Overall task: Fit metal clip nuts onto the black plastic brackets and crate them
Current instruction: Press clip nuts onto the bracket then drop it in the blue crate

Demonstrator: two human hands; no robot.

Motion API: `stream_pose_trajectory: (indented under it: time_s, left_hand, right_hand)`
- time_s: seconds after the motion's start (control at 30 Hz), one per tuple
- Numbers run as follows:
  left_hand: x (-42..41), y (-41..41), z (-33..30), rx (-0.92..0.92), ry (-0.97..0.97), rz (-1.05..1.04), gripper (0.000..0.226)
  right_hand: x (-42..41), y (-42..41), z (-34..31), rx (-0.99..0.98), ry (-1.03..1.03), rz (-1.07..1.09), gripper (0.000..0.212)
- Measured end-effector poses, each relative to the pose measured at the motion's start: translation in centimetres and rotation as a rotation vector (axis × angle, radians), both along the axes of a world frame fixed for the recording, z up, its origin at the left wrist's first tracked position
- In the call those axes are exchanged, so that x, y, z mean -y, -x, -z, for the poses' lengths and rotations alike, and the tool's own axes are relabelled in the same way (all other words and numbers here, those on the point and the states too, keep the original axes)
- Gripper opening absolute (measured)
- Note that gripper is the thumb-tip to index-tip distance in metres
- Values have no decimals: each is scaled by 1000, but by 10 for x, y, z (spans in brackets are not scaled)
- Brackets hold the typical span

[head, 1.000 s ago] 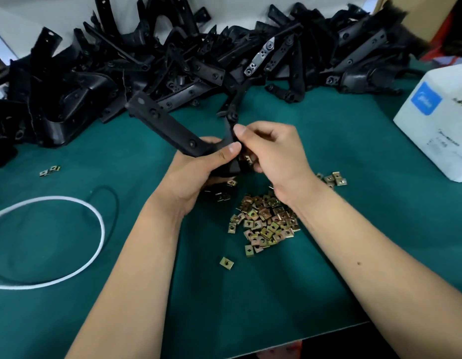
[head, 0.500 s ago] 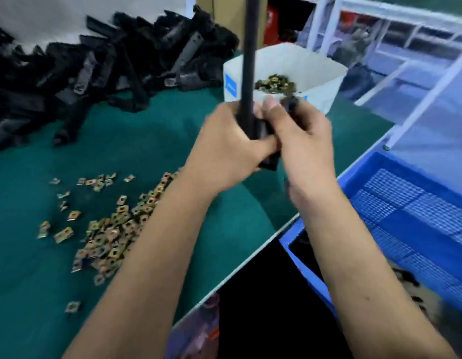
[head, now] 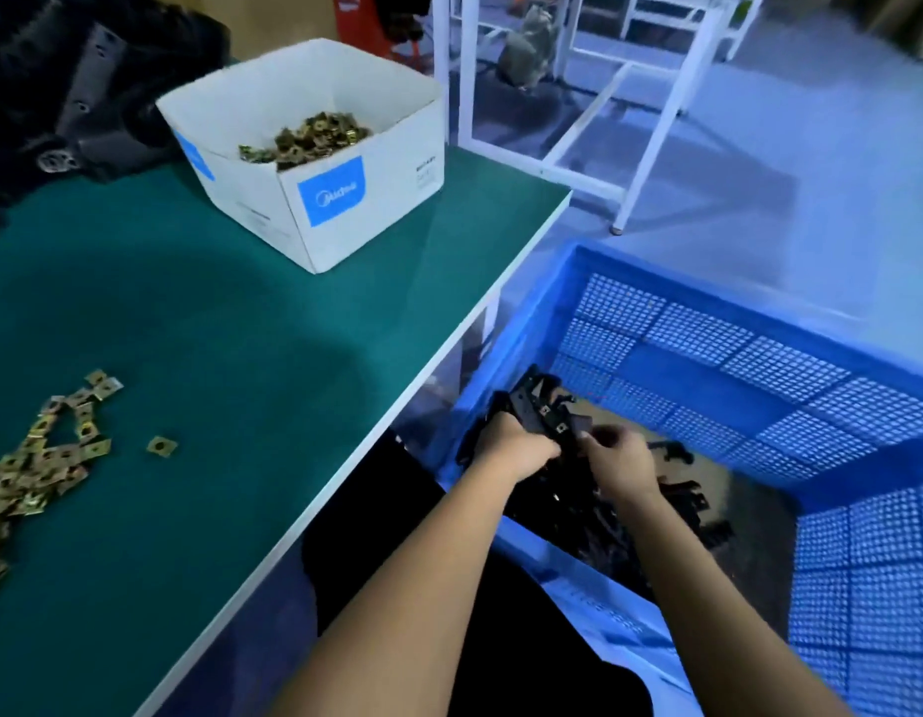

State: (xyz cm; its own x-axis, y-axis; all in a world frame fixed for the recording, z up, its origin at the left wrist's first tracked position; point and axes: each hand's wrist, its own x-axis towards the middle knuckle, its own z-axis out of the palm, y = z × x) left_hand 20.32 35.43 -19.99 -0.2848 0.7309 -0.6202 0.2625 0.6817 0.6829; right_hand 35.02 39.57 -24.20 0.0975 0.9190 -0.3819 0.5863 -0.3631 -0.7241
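Observation:
Both my hands are down inside the blue plastic crate [head: 759,354] to the right of the table. My left hand [head: 516,447] grips a black plastic bracket [head: 545,414] low in the crate. My right hand [head: 622,458] holds the same bracket from the right with curled fingers. Several other black brackets [head: 676,501] lie on the crate's floor. A loose pile of brass-coloured clip nuts [head: 40,458] is spread on the green table at the left.
A white cardboard box [head: 345,199] holding more clip nuts stands at the table's far right corner. A heap of unfitted black brackets [head: 76,95] fills the back left. The table edge [head: 397,401] runs diagonally beside the crate. A white metal frame [head: 656,126] stands behind.
The view has swung right from the table to the crate. Both hands carried the bracket off the table and lowered it into the blue crate.

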Motion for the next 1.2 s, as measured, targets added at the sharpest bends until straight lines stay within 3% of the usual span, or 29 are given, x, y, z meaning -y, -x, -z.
stream_pose_trajectory:
  time_s: [0.1,0.23,0.33,0.5,0.6,0.73,0.83,1.0,1.13,1.2]
  left_hand:
    - [-1,16,4,-102,72,33,37]
    - [-13,23,-19,-204,-16,65,26]
    - [-21,21,-55,-384,-210,105,16]
    - [-22,33,-144,-343,-656,56,1]
    - [-2,72,-192,-358,-830,-35,6]
    - [59,152,-217,-365,-959,-367,9]
    - [122,211,-218,-536,-942,-640,10]
    - [249,291,-200,-724,-812,-1020,9]
    - [355,338,-180,-880,-662,-1229,6]
    - [397,355,-172,-962,-569,-1312,6]
  right_hand:
    - [-4,-4,9,158,-59,9,30]
    - [-9,21,-11,239,-279,29,31]
    - [-11,45,-45,190,-474,-7,22]
    - [-6,78,-127,-21,-738,2,19]
    - [8,117,-181,-97,-949,-59,21]
    - [48,207,-229,-160,-1020,-364,27]
    - [96,281,-245,-198,-956,-681,28]
    - [204,386,-250,-128,-874,-1169,25]
    - [296,451,-243,-44,-947,-1503,4]
    - [329,479,-238,-14,-1007,-1641,25]
